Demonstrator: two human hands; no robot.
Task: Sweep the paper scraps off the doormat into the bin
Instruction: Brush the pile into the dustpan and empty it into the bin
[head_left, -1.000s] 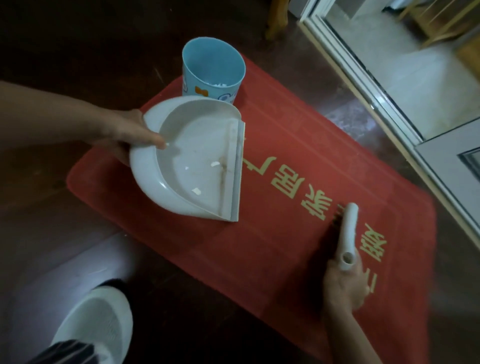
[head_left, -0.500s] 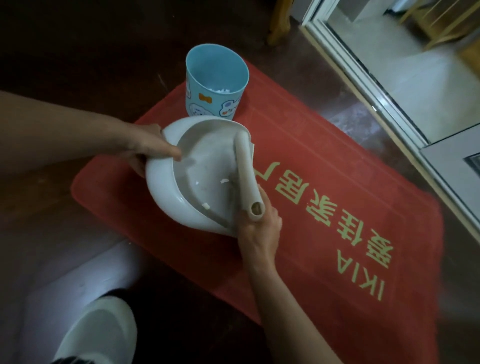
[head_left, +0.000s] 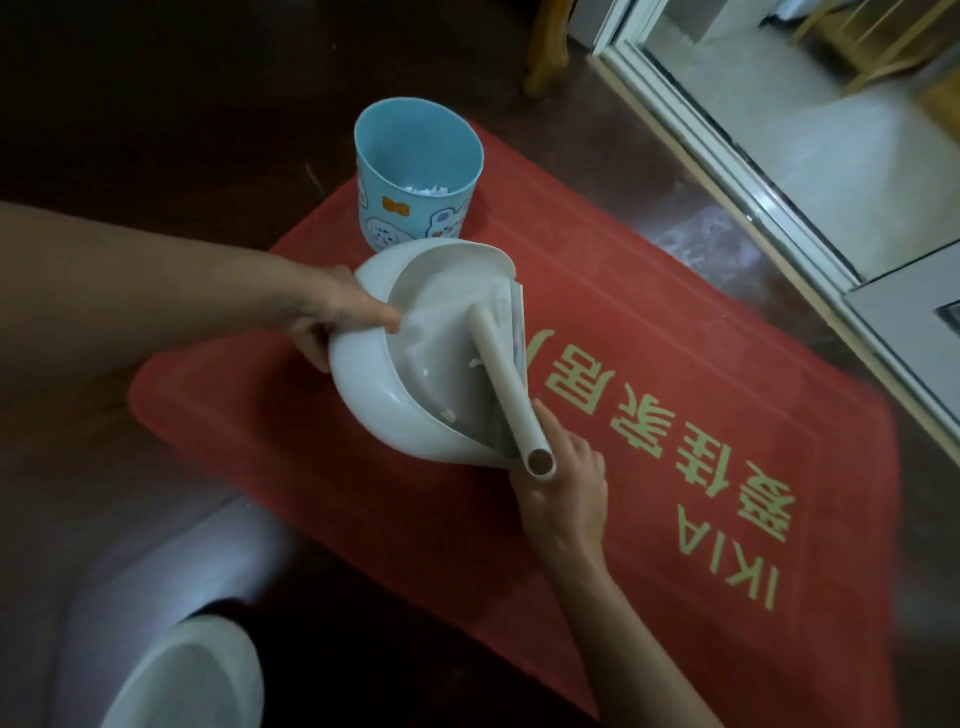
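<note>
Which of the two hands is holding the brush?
The right hand: it grips the brush by its handle, while the left hand holds the dustpan by its rim.

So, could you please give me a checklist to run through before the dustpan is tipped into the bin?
1. Left hand grips the dustpan by its rim: ok.
2. Right hand holds the brush by its handle: ok.
3. Paper scraps lie inside the pan: ok.
4. Blue bin upright and open: ok.
5. Pan mouth over the bin: not ok, it is short of it.
6. Doormat free of scraps: cannot tell, partly hidden.
</note>
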